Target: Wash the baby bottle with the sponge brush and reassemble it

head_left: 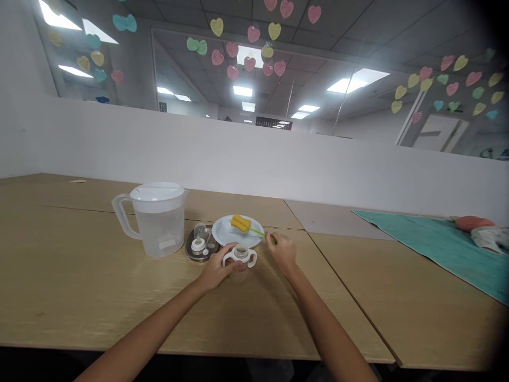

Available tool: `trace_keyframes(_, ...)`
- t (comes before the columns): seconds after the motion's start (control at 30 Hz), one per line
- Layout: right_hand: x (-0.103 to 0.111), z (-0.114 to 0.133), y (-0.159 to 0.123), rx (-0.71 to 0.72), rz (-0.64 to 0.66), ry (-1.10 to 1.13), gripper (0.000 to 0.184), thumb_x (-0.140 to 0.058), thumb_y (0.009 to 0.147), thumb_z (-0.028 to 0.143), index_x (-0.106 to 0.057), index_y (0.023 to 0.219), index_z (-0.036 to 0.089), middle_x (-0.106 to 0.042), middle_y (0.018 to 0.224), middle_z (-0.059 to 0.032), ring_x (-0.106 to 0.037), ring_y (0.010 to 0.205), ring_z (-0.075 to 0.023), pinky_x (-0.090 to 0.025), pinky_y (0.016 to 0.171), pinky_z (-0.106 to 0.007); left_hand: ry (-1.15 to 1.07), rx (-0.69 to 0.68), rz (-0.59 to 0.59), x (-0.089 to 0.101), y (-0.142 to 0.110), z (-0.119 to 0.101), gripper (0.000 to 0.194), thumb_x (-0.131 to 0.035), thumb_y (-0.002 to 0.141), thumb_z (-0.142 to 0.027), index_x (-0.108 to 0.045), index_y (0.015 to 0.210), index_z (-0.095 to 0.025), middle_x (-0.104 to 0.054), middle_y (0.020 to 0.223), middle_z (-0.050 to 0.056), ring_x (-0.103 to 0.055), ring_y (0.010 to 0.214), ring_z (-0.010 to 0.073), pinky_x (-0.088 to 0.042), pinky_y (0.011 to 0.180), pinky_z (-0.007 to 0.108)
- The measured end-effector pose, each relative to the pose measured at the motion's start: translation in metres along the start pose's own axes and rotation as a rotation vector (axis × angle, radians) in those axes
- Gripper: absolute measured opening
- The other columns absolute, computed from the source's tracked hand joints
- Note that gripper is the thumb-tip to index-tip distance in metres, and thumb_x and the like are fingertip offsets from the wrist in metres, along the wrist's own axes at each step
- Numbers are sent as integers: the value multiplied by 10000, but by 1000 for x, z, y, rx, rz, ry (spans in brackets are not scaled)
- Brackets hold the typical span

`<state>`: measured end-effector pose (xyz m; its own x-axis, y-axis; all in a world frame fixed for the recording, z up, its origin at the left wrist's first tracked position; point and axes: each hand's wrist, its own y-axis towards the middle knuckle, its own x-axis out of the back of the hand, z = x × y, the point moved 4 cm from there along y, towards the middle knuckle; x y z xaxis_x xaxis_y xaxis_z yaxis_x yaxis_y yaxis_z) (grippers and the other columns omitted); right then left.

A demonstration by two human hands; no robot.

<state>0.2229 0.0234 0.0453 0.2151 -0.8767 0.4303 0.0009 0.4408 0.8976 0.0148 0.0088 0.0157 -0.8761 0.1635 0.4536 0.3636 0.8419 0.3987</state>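
A small clear baby bottle (pixel 240 260) with two white side handles stands open on the wooden table (pixel 99 286). My left hand (pixel 217 269) is wrapped round its left side. My right hand (pixel 281 251) pinches the green handle of a bottle brush (pixel 246 226); the brush's yellow sponge head lies on a white plate (pixel 226 232) just behind the bottle. Left of the plate a small round metal tray (pixel 190 250) carries several small bottle parts.
A clear plastic pitcher (pixel 157 218) with a white lid holds water at the left. A teal cloth (pixel 445 244) covers the table at the right, with a doll-like bundle (pixel 479 229) on it. A white partition wall (pixel 254 159) runs behind the table.
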Motion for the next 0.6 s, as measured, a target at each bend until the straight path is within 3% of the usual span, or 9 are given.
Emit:
trace_keyframes(0.17, -1, -1, 0, -17, 1, -14, 458, -393, 882, 387, -633, 558, 170, -571, 455, -27, -436, 411, -85, -183, 474, -243, 5, 0, 8, 2, 2, -1, 476, -554, 761, -472, -529, 1146, -195, -635, 1064, 54, -579, 943, 215, -436, 833, 305)
trace_keyframes(0.4, 1, 0, 0, -17, -13, 8, 466, -397, 880, 380, -614, 528, 164, -558, 445, -28, -426, 402, -80, -188, 467, -237, -22, -2, 23, -4, 0, -1, 626, -661, 661, -469, -498, 1206, -206, -629, 1085, 49, -585, 934, 209, -468, 801, 296)
trace_keyframes(0.5, 9, -1, 2, -45, -105, 112, 438, -431, 870, 360, -618, 533, 151, -557, 446, -24, -436, 413, -78, -236, 471, -225, 80, -24, -62, 2, -2, 1, 647, -661, 661, -483, -490, 1227, -221, -648, 1049, 38, -602, 852, 192, -475, 753, 280)
trace_keyframes(0.6, 19, -5, 4, -137, -207, 281, 410, -437, 870, 343, -628, 570, 137, -565, 472, -16, -432, 415, -73, -286, 475, -216, 186, -84, -275, 20, 0, -6, 675, -647, 679, -496, -454, 1265, -223, -638, 1091, 49, -605, 868, 195, -466, 759, 273)
